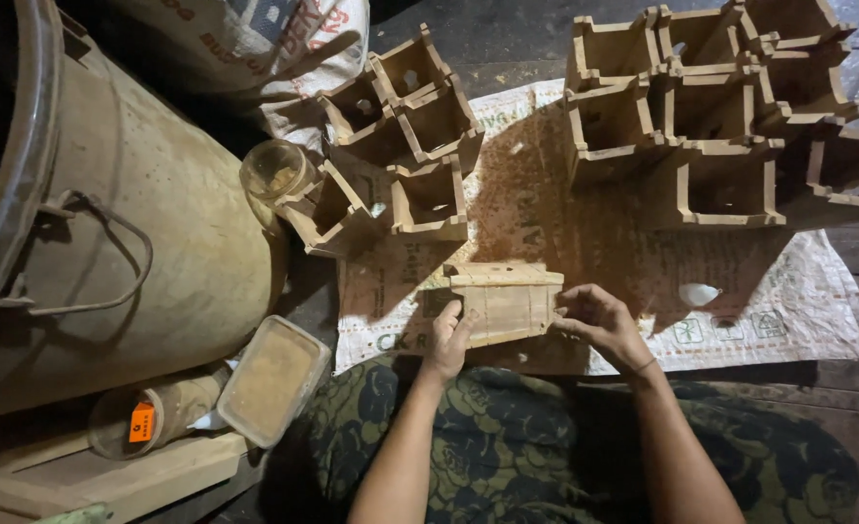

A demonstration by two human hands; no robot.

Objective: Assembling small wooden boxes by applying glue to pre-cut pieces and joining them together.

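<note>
Holding wooden box (pixel 505 301) crosswise, both hands (pixel 449 340) (pixel 594 320).

Open room lies ahead of the hands on the woven sack sheet (pixel 546 218): a bare lane runs between the left cluster of wooden boxes (pixel 400 136) and the right cluster of wooden boxes (pixel 711 116). A further bare stretch lies right of the right hand (pixel 599 325), broken only by a small white scrap (pixel 698 293). Leftward passage is blocked: the large metal drum (pixel 119 233) lies on its side, with a glass jar (pixel 276 172) against it. The lidded plastic tub (pixel 274 378) and a cylindrical can (pixel 158 412) crowd the near-left corner (beside the left hand (pixel 449 340)).
</note>
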